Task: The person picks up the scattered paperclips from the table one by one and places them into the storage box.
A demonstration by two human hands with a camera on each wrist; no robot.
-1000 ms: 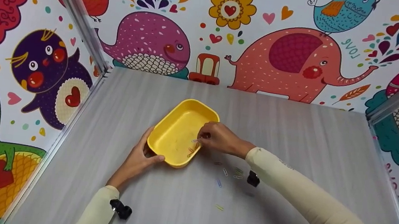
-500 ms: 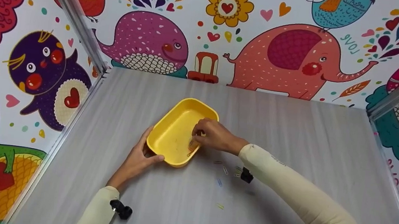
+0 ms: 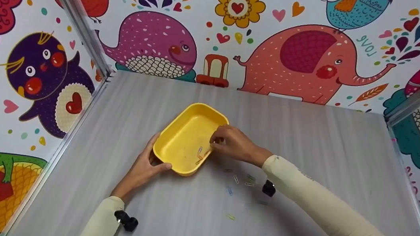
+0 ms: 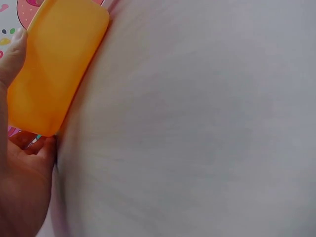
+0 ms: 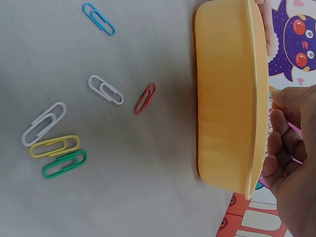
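Note:
A yellow plastic tray (image 3: 176, 130) rests at an angle on the table. My left hand (image 3: 143, 170) grips its near-left corner, thumb along the rim and fingers against the outer side. Over the opposite rim is my right hand (image 3: 238, 145), fingers curled and thumb close to the index finger. Nothing shows between those fingertips, which the right wrist view partly hides. Inside the tray, a pale paper clip (image 3: 200, 149) lies apart from the right hand, beside orange paper clips (image 3: 200, 157). On the table near the tray are a red paper clip (image 5: 145, 98) and a white paper clip (image 5: 105, 90).
Farther out on the table lie a blue paper clip (image 5: 98, 19), another white paper clip (image 5: 43, 124), a yellow paper clip (image 5: 54, 146) and a green paper clip (image 5: 64, 164). A yellow-green paper clip (image 3: 230, 217) sits nearer me. Cartoon-printed walls (image 3: 296, 64) border the table.
My right hand dipped left into the tray, then drew back right to the rim. The pale paper clip at its fingertips now lies in the tray. My left hand keeps its grip.

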